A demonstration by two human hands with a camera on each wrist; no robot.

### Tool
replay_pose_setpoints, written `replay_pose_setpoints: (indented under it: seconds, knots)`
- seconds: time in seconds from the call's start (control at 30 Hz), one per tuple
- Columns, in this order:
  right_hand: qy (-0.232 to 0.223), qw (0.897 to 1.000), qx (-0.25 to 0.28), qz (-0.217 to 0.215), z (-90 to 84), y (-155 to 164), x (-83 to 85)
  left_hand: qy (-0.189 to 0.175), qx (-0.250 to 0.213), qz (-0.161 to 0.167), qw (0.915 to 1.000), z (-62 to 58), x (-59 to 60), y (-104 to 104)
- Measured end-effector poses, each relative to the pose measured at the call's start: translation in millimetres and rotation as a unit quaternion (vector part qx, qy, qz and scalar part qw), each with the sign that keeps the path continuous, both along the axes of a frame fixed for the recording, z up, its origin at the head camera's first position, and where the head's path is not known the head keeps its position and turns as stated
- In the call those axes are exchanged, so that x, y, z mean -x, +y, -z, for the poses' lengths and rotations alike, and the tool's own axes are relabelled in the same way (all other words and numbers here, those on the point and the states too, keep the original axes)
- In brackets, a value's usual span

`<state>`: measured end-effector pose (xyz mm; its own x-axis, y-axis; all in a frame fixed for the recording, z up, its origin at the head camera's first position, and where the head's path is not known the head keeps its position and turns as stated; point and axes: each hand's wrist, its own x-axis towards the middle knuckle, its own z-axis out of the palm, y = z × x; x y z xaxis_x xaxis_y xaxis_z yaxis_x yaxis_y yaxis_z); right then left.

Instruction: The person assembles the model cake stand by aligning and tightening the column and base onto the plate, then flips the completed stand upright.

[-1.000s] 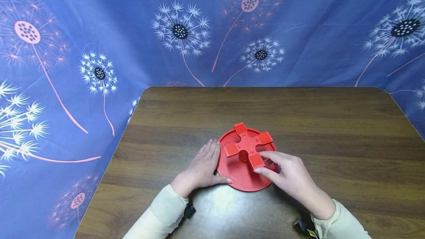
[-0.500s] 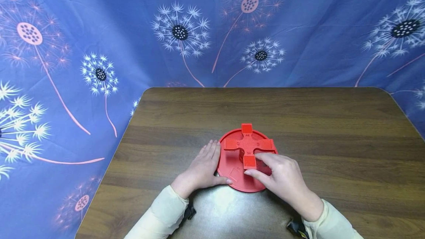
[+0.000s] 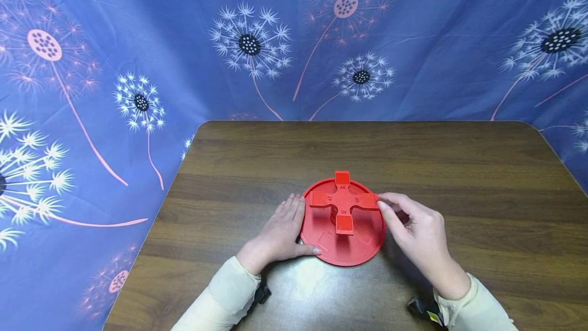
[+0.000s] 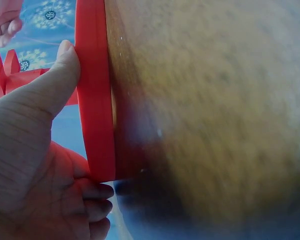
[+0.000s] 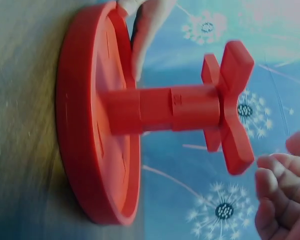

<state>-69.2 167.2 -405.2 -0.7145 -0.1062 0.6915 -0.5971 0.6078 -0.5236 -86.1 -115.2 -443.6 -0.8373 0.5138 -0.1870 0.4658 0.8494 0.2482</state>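
Observation:
A round red dish with a raised rim lies on the table. From its middle rises a red column, topped by a red cross-shaped piece with marked arms, one pointing towards the person. My left hand rests at the dish's left side, fingers straight along the rim and thumb at the near edge. In the left wrist view that thumb lies against the rim. The fingertips of my right hand are right at the end of the cross's right arm; the right wrist view shows a small gap there, with the fingers loosely bent.
The dark wooden table extends around the dish to a rounded far edge. Blue cloth with a dandelion print hangs behind and to the left. Black straps show by both wrists.
The cross has turned clockwise, its near arm swinging left to point straight towards the person. My right hand has left that arm and moved to the right one. The left hand stays put.

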Motion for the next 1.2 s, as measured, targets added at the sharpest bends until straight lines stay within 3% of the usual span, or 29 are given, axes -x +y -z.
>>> replay_pose_setpoints:
  seconds: [0.13,0.33,0.5,0.83,0.97,1.2]
  knots:
    - [-0.057,0.998,-0.018,-0.006,2.1,6.5,3.8,-0.002,-0.001,-0.001,1.0,0.7,0.6,0.0]
    - [-0.16,0.985,-0.027,-0.06,8.8,11.5,6.9,-0.002,0.004,-0.001,1.0,1.7,1.5,0.2]
    - [-0.196,0.976,-0.001,-0.092,13.2,14.0,6.8,-0.002,0.001,-0.001,1.0,2.3,1.9,-0.4]
    - [-0.201,0.971,0.021,-0.126,16.3,5.3,-2.6,0.009,0.004,0.003,0.9999,2.8,1.9,-1.2]
    - [-0.193,0.974,-0.006,-0.121,17.0,-1.9,-5.6,0.009,0.004,0.003,0.9999,2.5,1.8,-0.9]
    - [-0.139,0.983,-0.083,-0.091,18.2,-16.4,-8.5,0.0,-0.005,0.0,1.0,2.5,1.4,-0.2]
